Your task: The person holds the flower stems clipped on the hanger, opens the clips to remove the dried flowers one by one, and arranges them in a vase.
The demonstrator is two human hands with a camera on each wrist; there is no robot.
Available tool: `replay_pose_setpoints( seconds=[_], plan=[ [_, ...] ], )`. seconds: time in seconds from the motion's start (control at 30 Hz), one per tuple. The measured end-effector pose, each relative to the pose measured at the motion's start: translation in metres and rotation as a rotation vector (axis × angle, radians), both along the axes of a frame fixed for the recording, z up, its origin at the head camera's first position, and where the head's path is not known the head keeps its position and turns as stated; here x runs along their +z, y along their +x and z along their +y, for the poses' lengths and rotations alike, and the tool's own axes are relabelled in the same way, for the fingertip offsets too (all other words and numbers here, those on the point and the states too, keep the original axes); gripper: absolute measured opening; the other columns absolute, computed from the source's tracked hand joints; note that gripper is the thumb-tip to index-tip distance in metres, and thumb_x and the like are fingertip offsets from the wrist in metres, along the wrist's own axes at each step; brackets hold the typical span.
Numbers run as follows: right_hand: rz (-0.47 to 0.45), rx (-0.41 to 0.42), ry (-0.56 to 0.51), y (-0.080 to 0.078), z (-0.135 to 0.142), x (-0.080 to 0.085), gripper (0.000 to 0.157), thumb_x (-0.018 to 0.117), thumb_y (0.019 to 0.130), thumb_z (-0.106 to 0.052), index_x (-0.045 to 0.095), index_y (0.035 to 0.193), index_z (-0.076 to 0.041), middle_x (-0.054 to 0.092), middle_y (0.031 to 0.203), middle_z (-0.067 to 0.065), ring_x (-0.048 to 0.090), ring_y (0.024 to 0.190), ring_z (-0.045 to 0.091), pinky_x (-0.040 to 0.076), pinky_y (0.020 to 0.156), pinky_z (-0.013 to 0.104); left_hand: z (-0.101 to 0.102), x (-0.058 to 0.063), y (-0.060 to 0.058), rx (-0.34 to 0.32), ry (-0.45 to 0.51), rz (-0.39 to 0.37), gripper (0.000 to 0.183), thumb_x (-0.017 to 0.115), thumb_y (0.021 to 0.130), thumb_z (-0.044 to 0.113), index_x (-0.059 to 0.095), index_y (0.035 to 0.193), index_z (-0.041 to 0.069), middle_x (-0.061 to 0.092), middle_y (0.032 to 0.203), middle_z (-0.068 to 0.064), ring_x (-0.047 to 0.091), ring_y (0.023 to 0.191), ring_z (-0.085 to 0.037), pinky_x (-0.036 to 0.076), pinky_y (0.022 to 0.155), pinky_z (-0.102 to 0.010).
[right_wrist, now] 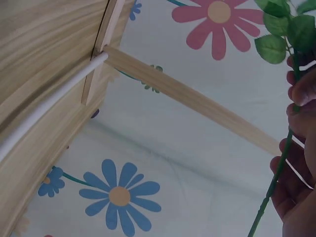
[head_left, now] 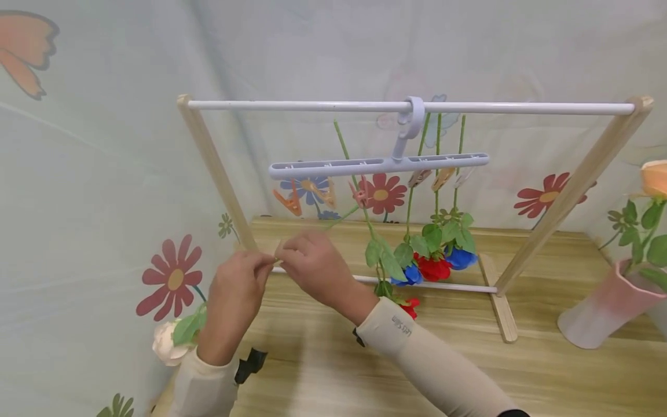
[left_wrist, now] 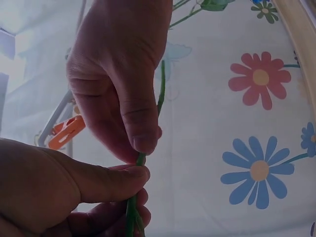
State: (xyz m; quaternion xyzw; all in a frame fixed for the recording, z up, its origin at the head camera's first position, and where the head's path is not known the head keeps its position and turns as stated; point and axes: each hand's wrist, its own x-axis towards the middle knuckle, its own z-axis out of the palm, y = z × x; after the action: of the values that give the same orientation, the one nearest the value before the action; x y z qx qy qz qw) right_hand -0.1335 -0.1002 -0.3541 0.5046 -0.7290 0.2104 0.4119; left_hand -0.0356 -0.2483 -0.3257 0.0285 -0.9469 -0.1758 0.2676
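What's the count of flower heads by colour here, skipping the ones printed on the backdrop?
Blue flower heads, hanging: 2
Red flower heads, hanging: 2
Cream flower head, at the left: 1
Orange flower head, above the vase: 1
Total: 6

- Flower (head_left: 177, 340): a single one, held aloft at the left of the scene, its stem pinched between fingers.
- Bloom (head_left: 167, 347): cream-white, petals spread, at the near left end.
- Leaves (head_left: 191, 324): green, broad, just beside the bloom.
- Stem (left_wrist: 161, 89): thin, green, slightly bent, slanting from near left toward far right, partly hidden.
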Motion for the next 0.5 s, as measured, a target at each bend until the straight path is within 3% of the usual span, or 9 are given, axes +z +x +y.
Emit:
replay_pose_setpoints(
  seconds=[0.23, 0.5],
  plan=[
    [-0.024, 0.000, -0.006, 0.007, -0.006, -0.005, 0.004, 0.077, 0.091, -0.019, 0.077, 0.095, -0.018, 0.074, 0.087, -0.007, 0.069, 0.083, 0.012, 0.055, 0.075, 0.029, 0.002, 0.004, 0.009, 0.005, -0.028, 0.015, 0.008, 0.076, 0.089, 0.006, 0.080, 0.095, 0.010, 0.066, 0.081, -0.011, 0.065, 0.077, -0.032, 0.055, 0.066, -0.048],
    [-0.135, -0.016, 0.023, 0.020, -0.004, -0.006, 0.004, 0.075, 0.093, -0.021, 0.079, 0.093, -0.020, 0.075, 0.083, -0.009, 0.069, 0.074, 0.009, 0.055, 0.068, 0.026, 0.004, 0.005, 0.013, -0.005, -0.038, 0.005, 0.009, 0.080, 0.084, 0.003, 0.078, 0.092, 0.006, 0.067, 0.082, -0.012, 0.065, 0.079, -0.033, 0.055, 0.069, -0.049]
  ],
)
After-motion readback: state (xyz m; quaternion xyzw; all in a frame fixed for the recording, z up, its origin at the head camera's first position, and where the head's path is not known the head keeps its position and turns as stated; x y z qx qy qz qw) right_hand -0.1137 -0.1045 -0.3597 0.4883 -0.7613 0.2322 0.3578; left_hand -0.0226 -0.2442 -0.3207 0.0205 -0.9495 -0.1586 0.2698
